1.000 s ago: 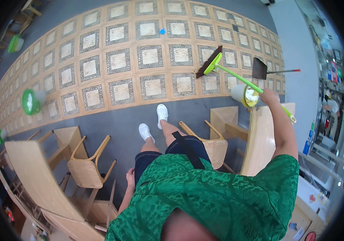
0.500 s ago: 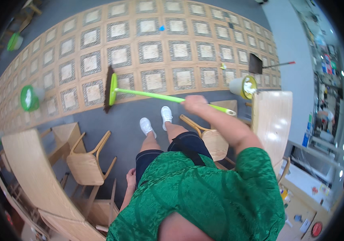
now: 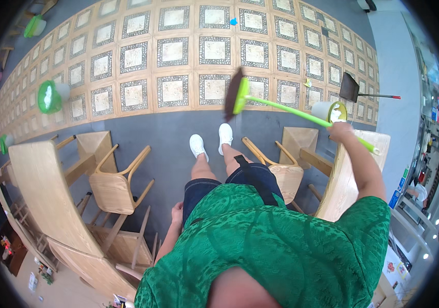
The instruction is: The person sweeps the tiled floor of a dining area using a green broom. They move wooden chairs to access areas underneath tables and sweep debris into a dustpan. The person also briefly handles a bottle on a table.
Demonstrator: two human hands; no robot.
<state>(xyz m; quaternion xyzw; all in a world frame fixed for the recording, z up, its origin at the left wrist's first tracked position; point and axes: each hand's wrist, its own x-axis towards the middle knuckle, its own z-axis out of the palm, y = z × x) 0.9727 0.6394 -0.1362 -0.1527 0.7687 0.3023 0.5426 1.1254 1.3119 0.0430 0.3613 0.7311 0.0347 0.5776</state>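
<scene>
My right hand (image 3: 341, 132) is wrapped round the light green handle of a broom (image 3: 287, 109), near its upper end, with my arm stretched out to the right. The green broom head with its dark brown bristles (image 3: 233, 95) is a little blurred, at the edge of the patterned tiles just beyond my feet. Whether the bristles touch the floor I cannot tell. My left hand (image 3: 177, 211) hangs beside my left thigh, with nothing visible in it and its fingers mostly hidden. A crumpled yellow-green scrap (image 3: 308, 82) lies on the tiles to the right of the broom head.
A lined bin (image 3: 321, 109) stands at the right, near a black dustpan (image 3: 350, 87) with a long handle. Another bin with a green liner (image 3: 50, 97) is at the left. Wooden chairs (image 3: 112, 193) and tables (image 3: 45, 179) flank me. A small blue thing (image 3: 233, 21) lies farther off.
My right hand has moved right with the broom, and the broom head has swept rightward across the tiles' near edge. My left hand still hangs at my side. The view has shifted slightly.
</scene>
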